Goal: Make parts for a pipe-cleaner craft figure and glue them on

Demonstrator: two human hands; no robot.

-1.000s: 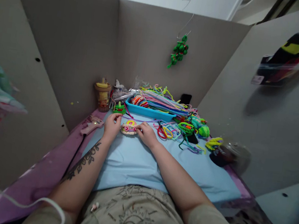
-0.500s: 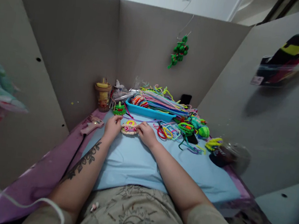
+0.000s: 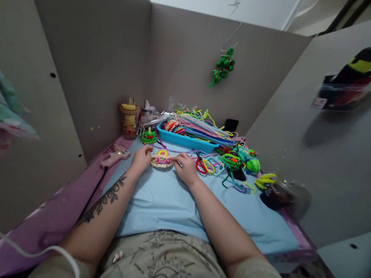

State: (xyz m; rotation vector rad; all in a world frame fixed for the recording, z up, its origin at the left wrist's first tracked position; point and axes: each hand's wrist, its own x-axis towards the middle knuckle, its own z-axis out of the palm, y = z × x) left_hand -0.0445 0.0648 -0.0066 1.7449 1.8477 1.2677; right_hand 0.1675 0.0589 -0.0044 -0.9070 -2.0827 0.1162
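A small cream pipe-cleaner figure with a yellow-and-pink arch and two pink round spots is between my hands, low over the blue cloth. My left hand pinches its left edge. At its right edge, my right hand has thumb and fingertips closed on the rim. The exact finger contact is too small to make out. Just behind my left hand sits a green pipe-cleaner figure. Loose red, yellow and purple pipe cleaners lie right of my right hand.
Behind is a blue tray heaped with pipe cleaners. More figures and a dark cap-like item are at right. A pink glue gun with a black cord and a lidded cup stand left. Grey panels enclose the table.
My right hand has shifted slightly outward at the figure's right edge, showing more of its rim. The whole view has tilted a little. Both hands stay at the figure.
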